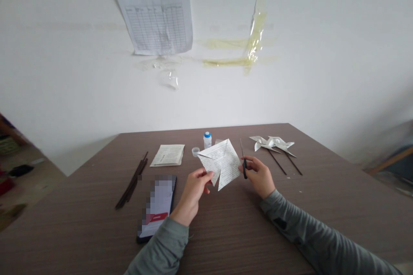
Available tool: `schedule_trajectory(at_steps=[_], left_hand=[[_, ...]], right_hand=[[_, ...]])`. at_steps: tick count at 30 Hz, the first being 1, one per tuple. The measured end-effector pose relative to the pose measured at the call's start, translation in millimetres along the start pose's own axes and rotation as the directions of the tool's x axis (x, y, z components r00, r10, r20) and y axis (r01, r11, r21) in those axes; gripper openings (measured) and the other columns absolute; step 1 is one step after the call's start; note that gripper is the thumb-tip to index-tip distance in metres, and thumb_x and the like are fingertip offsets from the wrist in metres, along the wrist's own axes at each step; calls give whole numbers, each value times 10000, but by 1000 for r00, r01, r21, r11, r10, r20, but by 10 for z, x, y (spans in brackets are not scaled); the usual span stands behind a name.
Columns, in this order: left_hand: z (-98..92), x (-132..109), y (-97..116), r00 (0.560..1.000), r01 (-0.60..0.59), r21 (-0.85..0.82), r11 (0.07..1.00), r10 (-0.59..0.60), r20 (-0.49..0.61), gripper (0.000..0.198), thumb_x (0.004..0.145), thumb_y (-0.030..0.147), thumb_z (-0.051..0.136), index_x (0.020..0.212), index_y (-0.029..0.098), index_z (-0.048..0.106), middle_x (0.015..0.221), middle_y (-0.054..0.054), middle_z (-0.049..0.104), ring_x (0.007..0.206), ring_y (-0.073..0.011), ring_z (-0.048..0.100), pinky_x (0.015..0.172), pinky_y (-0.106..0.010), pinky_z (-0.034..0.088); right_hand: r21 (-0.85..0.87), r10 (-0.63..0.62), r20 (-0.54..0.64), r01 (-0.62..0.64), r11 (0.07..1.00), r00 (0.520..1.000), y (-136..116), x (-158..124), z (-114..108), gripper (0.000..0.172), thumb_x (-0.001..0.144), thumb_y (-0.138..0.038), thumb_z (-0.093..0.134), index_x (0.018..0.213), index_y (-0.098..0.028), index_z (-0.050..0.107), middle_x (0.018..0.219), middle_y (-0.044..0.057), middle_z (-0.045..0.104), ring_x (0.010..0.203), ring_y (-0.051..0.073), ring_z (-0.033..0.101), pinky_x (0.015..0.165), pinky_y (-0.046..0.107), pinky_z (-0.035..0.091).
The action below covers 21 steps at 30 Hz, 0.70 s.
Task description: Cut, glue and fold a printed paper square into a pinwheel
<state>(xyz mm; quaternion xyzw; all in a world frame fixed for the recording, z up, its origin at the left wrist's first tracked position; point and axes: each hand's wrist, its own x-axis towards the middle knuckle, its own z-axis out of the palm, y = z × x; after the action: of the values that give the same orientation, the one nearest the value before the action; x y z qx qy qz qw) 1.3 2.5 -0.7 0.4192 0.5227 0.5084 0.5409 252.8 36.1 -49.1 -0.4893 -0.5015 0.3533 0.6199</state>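
Note:
My left hand (195,191) pinches the lower left corner of a square printed paper sheet (229,163), held up above the table. Slits run in from its left and lower corners toward the middle. My right hand (260,177) is closed around a small pair of scissors (244,167), with the blades pointing up and away beside the sheet's right edge. Some right fingertips are at the paper's right corner; I cannot tell whether they grip it. Two paper pinwheels (263,142) on thin brown sticks lie to the right.
Behind the sheet stand a white bottle with a blue cap (207,140) and a small clear cup (195,151). Leftward lie a stack of printed paper (167,155), dark sticks (132,182) and a phone (157,206). The table (232,232) meets a wall with a taped chart (158,23).

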Motion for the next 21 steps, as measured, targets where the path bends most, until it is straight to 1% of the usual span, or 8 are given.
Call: schedule_trajectory(at_steps=[2, 6, 9, 11, 13, 15, 18, 21], left_hand=[[-6, 8, -15, 1000, -10, 7, 1000, 11, -16, 270, 654, 417, 1037, 765, 212, 899, 766, -50, 836, 710, -184, 692, 514, -223, 386], [-31, 15, -50, 999, -43, 1, 999, 43, -30, 318, 684, 476, 1016, 817, 200, 930, 825, -64, 861, 734, -177, 694, 503, -212, 369], [-47, 1, -66, 998, -61, 16, 998, 62, -11, 345, 731, 501, 1027, 885, 201, 952, 888, -77, 901, 766, -184, 724, 505, -204, 400], [-47, -13, -66, 998, -54, 33, 998, 53, 19, 347, 745, 478, 1060, 931, 204, 955, 969, -102, 946, 807, -206, 781, 498, -203, 413], [-37, -22, -60, 998, -22, 35, 999, 20, 58, 355, 736, 417, 1098, 980, 206, 952, 1063, -130, 984, 849, -238, 850, 486, -205, 411], [-23, -24, -53, 996, 4, 26, 1000, -6, 85, 360, 722, 353, 1115, 1001, 207, 940, 1101, -143, 997, 865, -263, 897, 478, -206, 405], [-8, -10, -45, 998, -8, 23, 1000, 6, 68, 300, 727, 300, 1089, 955, 210, 916, 1036, -126, 987, 829, -259, 903, 468, -203, 398], [-10, 12, -39, 999, -33, 23, 999, 33, -2, 231, 727, 279, 1042, 896, 218, 896, 954, -103, 965, 789, -243, 877, 453, -199, 385]], right_hand=[[19, 9, 23, -9, 1000, 1000, -14, -3, -1, 506, 673, -534, 1076, 1061, -257, 908, 763, 42, 872, 752, 303, 807, 732, 425, 661], [53, 36, 57, -39, 998, 998, -30, -16, 4, 532, 671, -534, 1105, 1075, -252, 903, 749, 25, 858, 724, 272, 768, 727, 406, 624], [80, 48, 49, -52, 995, 998, -40, -22, 15, 572, 662, -564, 1125, 1081, -246, 900, 729, 13, 829, 700, 254, 731, 693, 389, 589], [100, 56, 36, -59, 993, 998, -48, -24, 27, 595, 652, -588, 1134, 1076, -245, 895, 723, 8, 811, 696, 250, 715, 675, 383, 574], [118, 63, 24, -66, 991, 998, -56, -30, 42, 616, 640, -603, 1143, 1073, -246, 890, 727, 12, 811, 700, 252, 709, 670, 384, 570], [131, 71, 20, -73, 989, 997, -61, -39, 58, 634, 627, -611, 1151, 1073, -246, 887, 734, 21, 822, 708, 257, 712, 668, 383, 566], [138, 82, 34, -85, 987, 996, -57, -54, 74, 619, 628, -588, 1148, 1076, -252, 885, 742, 23, 831, 716, 259, 718, 672, 380, 564], [142, 97, 70, -106, 984, 993, -38, -66, 80, 598, 638, -548, 1138, 1092, -259, 877, 757, 20, 843, 722, 256, 724, 690, 377, 567]])
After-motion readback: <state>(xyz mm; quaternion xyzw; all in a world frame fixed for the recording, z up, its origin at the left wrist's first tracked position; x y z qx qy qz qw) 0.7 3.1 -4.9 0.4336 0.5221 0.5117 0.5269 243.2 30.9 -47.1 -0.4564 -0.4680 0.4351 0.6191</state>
